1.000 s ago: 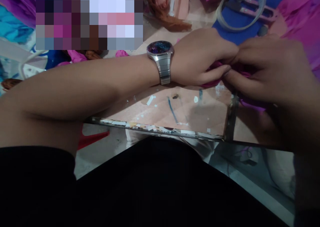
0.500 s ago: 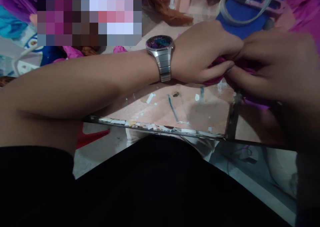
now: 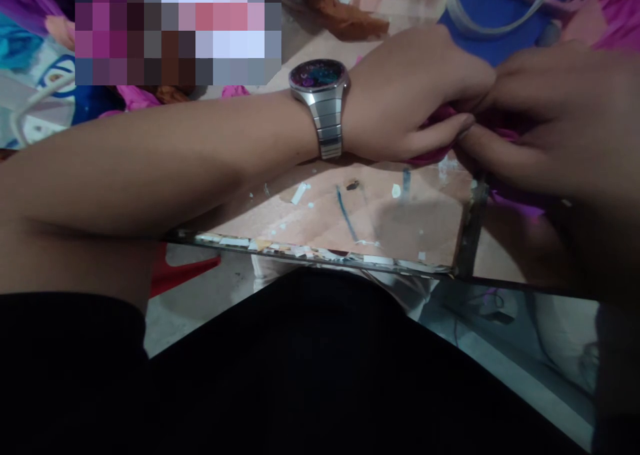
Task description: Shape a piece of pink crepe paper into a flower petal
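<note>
My left hand (image 3: 415, 101), with a silver wristwatch (image 3: 320, 88) on its wrist, reaches across to the right and pinches a piece of magenta crepe paper (image 3: 440, 153). My right hand (image 3: 550, 118) meets it there, fingers curled and pressed onto the same paper. Most of the paper is hidden between the two hands; a strip of it shows under the right hand (image 3: 515, 201). Both hands hover just above a glass tabletop (image 3: 350, 215) with scraps of tape stuck on it.
A roll of clear tape (image 3: 480, 15) lies on blue paper (image 3: 480, 41) behind the hands. Brown crepe paper (image 3: 345, 15) and pink strips lie further back. Purple, turquoise and magenta paper pile at the left (image 3: 30, 28). The table's front edge (image 3: 320, 255) runs near my dark-clothed lap.
The view has tilted slightly, so both hands sit a little higher in the picture. They stay pressed together on the magenta paper, with only small finger movement.
</note>
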### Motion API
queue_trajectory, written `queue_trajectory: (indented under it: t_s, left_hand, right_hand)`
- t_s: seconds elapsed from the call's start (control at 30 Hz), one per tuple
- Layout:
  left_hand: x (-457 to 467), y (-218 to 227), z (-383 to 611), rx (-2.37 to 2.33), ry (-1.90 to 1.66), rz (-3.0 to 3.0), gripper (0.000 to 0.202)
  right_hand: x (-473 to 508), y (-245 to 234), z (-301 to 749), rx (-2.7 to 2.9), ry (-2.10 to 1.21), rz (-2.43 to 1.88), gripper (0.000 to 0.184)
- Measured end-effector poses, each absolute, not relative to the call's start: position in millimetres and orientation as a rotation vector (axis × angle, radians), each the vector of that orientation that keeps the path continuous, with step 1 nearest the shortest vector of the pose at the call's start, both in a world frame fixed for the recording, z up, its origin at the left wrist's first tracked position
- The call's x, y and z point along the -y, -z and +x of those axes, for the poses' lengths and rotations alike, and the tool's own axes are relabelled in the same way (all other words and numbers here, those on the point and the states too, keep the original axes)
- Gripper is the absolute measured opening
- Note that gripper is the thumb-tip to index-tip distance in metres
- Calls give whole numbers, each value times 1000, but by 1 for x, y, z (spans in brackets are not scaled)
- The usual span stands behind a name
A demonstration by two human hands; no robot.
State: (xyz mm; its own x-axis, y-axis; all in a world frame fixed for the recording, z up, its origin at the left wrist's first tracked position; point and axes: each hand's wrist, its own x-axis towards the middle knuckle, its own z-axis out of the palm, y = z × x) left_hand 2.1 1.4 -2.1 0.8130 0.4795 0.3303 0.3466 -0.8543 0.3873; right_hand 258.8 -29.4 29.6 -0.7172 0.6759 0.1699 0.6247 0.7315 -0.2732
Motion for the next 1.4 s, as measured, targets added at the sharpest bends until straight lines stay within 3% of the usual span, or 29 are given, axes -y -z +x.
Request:
queue_trajectory:
  t_s: [0.63,0.8,1.0,1.13,1.23,1.4]
  left_hand:
    - [0,1,0,-605,-615,2713,48]
    - [-1,-4,1,-622,-536,2733,46]
    - [-7,1,-1,-586,-474,2785,60]
    - [-10,2,-1,-559,-536,2770,55]
    - [-9,-4,0,-593,-384,2770,58]
    - [-7,-11,2,-633,-316,2824,64]
  right_hand:
    - [40,-37,250,2642,-363,-1111,14]
    - [21,-17,267,2658,-237,-927,18]
    - [19,-15,268,2677,-170,-946,21]
    - [21,-16,266,2671,-187,-955,18]
    - [21,-16,267,2667,-211,-968,18]
    - [23,-18,265,2623,-281,-1079,27]
